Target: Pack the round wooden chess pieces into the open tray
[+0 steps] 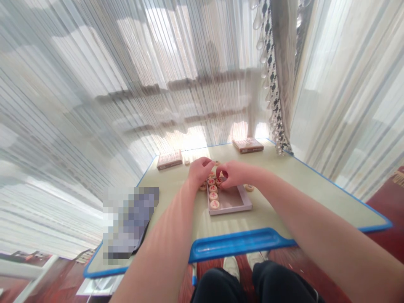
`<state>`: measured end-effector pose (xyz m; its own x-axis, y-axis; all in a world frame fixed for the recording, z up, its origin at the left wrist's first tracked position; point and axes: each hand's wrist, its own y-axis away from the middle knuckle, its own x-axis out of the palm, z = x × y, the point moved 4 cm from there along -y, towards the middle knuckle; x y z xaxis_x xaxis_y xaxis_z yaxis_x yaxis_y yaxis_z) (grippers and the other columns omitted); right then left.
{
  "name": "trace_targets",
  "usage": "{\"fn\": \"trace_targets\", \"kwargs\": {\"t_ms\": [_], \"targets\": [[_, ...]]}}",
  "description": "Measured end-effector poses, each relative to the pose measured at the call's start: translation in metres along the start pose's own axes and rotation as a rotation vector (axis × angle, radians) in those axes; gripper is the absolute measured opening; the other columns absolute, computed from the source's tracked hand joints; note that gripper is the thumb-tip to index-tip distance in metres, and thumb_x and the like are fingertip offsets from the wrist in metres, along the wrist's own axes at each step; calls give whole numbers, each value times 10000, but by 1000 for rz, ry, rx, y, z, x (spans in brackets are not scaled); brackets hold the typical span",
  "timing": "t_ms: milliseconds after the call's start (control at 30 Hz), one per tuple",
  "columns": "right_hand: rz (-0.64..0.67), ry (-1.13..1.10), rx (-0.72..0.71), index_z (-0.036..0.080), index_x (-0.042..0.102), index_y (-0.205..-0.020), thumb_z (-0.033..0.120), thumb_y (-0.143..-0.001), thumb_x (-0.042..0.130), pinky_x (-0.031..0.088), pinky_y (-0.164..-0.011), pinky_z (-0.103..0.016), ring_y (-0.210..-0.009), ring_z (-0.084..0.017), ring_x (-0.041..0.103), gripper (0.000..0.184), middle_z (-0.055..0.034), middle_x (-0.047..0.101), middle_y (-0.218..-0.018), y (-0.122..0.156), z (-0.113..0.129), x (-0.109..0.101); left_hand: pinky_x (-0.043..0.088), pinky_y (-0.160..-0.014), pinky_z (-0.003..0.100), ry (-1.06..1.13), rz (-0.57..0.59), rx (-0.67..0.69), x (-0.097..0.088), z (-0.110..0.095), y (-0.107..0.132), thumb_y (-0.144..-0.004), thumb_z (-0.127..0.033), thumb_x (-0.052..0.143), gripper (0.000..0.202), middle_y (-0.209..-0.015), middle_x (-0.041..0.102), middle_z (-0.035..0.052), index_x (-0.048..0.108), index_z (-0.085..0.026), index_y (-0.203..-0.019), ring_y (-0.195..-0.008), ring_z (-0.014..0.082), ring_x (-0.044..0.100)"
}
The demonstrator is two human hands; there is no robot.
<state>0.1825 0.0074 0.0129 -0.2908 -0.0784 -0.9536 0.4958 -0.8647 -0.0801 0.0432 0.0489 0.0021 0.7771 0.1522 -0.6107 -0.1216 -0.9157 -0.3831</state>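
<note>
In the head view, red-lettered xiangqi pieces (213,196) lined the left wall of a shallow open box (232,209); most of its floor lay bare, so filling looked barely begun. A loose disc (249,187) rested on the table (315,189), just right of the box. The right hand (232,172) curved thumb and forefinger about a second-row piece (218,181), apparently touching it; whether they pinched it could not be told. The left hand (201,171) arched near the far left corner, its grip hidden.
</note>
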Motion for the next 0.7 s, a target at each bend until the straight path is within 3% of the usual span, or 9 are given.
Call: {"fn": "trace_targets", "kwargs": {"t_ms": [167,400,700], "targets": [[13,-6,-27,245,639,-846,352,-640,628,308,-472,-225,-556,-121,508,233,14,601,-681,0,4,2,406,-605,250,-3,4,-3,1,1,1,-695,-385,543,242,-670,631,10,655,-171,-708,-658,138,548],[6,-5,-24,232,623,-805,393,-619,642,315,-480,-229,-581,-127,515,247,11,608,-713,-1,2,2,391,-578,244,-32,2,14,2,0,0,-702,-398,537,252,-643,615,2,650,-173,-693,-629,131,536],[-8,-9,-55,234,543,-1044,331,-608,652,328,-489,-237,-594,-146,542,459,4,628,-743,0,3,3,403,-611,247,-54,32,50,5,4,-1,-717,-379,525,243,-680,641,12,660,-177,-718,-645,134,548]]}}
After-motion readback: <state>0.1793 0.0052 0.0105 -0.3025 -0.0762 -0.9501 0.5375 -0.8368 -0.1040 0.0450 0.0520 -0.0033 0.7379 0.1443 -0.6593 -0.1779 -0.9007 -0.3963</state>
